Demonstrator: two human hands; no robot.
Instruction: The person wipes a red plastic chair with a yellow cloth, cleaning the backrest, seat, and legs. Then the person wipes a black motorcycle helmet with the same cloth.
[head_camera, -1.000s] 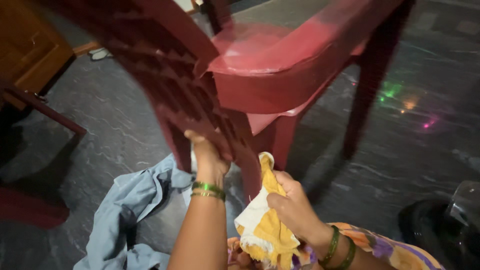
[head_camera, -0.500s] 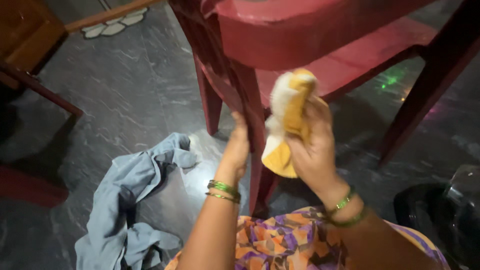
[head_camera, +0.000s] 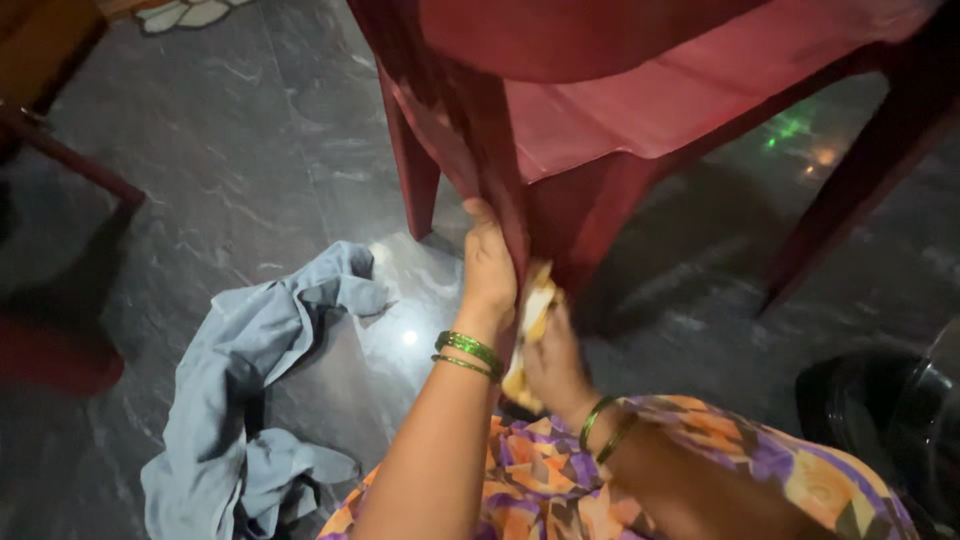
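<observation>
Yellow cloth (head_camera: 527, 330) has dropped from up by the seat to low on the red chair (head_camera: 640, 110) leg; right hand (head_camera: 553, 362) fingers pinch it there, left hand (head_camera: 488, 268) fingers stay wrapped round the leg just above, so wiping's moved downward.

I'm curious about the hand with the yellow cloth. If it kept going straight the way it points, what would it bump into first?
The right hand presses its yellow cloth up toward the red chair's leg, which the left hand grips. So probably that leg first, though depth is unclear.
</observation>
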